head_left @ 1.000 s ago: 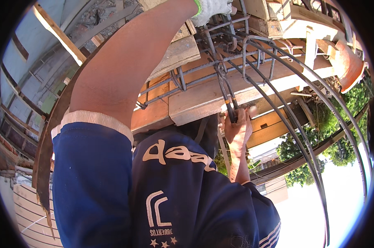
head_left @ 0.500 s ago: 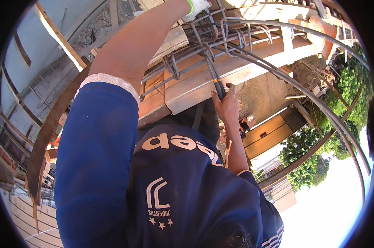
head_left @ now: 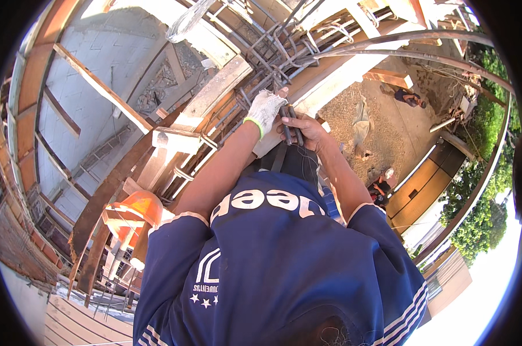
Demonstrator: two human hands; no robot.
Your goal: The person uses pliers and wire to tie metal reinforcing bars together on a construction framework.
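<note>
My left hand (head_left: 264, 113) wears a white knit glove with a green cuff, one fingertip bare. Its fingers are bent together beside the tool, and what they hold is hidden. My bare right hand (head_left: 310, 131) is closed around dark-handled pliers (head_left: 291, 127), handles toward my body; the jaws cannot be made out. Thin dark wire hangs below the right hand. Just beyond both hands runs a cage of steel rebar (head_left: 278, 49) with bent stirrups, lying along wooden formwork boards (head_left: 324, 86).
Long bars (head_left: 411, 36) arc out to the right. Boards (head_left: 206, 98) and an orange rounded object (head_left: 137, 213) lie to the left. Far below on the sandy ground are one person (head_left: 409, 98) and another person (head_left: 381, 185). A drop opens beside the formwork.
My left hand has come back from the far rebar to meet the right hand. The right hand has shifted inward, lifting the pliers off the formwork edge. The view has swung.
</note>
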